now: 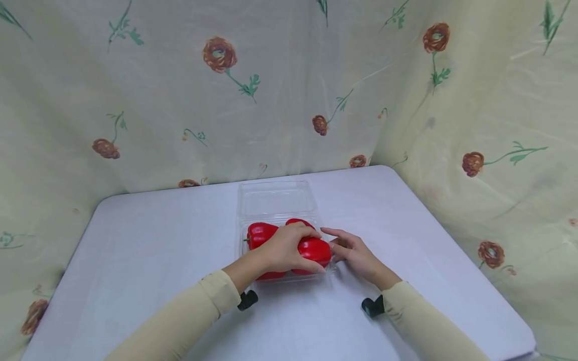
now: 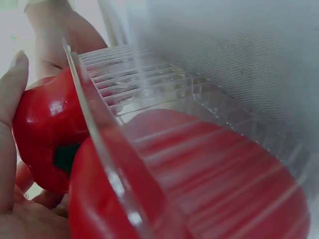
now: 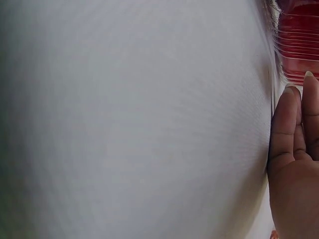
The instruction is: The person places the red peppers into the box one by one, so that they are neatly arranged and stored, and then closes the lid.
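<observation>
A clear plastic clamshell box (image 1: 241, 255) holds several red bell peppers, among them one with a green stem (image 1: 259, 233) at its left side. My left hand (image 1: 285, 245) reaches over the box and grips a red bell pepper (image 1: 316, 251) at the right, thumb in front and fingers behind. In the left wrist view, this gripped pepper (image 2: 50, 119) sits above the box rim, with another pepper (image 2: 214, 174) behind the ribbed wall. Beside the box's right wall is my right hand (image 1: 359, 258), its fingers extended toward the wall and the gripped pepper.
The box's transparent lid (image 1: 276, 198) lies folded back toward the far side. Everything stands on a white-covered table (image 1: 149, 250). A flowered curtain (image 1: 280, 100) hangs along the table's back and sides. Dark wrist cameras (image 1: 373, 306) sit under both forearms.
</observation>
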Action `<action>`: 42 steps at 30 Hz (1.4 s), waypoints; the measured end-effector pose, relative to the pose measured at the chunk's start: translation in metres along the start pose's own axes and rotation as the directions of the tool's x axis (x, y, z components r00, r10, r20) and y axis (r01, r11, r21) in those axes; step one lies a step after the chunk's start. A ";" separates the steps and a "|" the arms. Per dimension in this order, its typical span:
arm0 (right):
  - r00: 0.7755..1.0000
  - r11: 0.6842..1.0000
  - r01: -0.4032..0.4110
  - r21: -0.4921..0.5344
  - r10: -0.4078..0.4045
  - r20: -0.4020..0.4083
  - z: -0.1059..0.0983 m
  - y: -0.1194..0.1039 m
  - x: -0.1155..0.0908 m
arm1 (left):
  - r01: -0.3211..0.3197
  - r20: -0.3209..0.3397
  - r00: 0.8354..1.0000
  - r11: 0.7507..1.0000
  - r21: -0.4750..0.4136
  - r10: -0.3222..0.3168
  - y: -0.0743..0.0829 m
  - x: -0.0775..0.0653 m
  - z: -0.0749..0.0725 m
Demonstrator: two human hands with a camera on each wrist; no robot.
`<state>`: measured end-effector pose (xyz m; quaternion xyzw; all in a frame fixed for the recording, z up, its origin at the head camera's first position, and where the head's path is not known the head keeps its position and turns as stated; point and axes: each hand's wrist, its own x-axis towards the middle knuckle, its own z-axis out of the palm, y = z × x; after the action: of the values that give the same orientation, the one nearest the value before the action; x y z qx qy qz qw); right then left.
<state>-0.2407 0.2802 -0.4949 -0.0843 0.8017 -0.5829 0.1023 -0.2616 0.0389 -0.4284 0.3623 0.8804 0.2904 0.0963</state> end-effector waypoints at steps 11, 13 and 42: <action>1.000 1.000 0.003 -0.022 -0.003 -0.005 0.003 -0.006 0.000 | -0.081 0.011 0.997 0.985 0.154 0.080 -0.001 -0.006 0.005; 1.000 0.999 0.007 -0.034 -0.007 0.000 0.004 -0.016 -0.004 | -0.083 0.006 0.997 0.983 0.165 0.083 -0.001 -0.007 0.006; 0.999 0.999 0.027 0.035 -0.027 0.024 0.002 -0.004 0.000 | -0.016 -0.036 0.999 0.990 0.138 0.021 -0.017 -0.021 0.003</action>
<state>-0.2400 0.2777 -0.4919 -0.1003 0.7890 -0.5969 0.1056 -0.2553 0.0159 -0.4411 0.3707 0.8966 0.2368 0.0517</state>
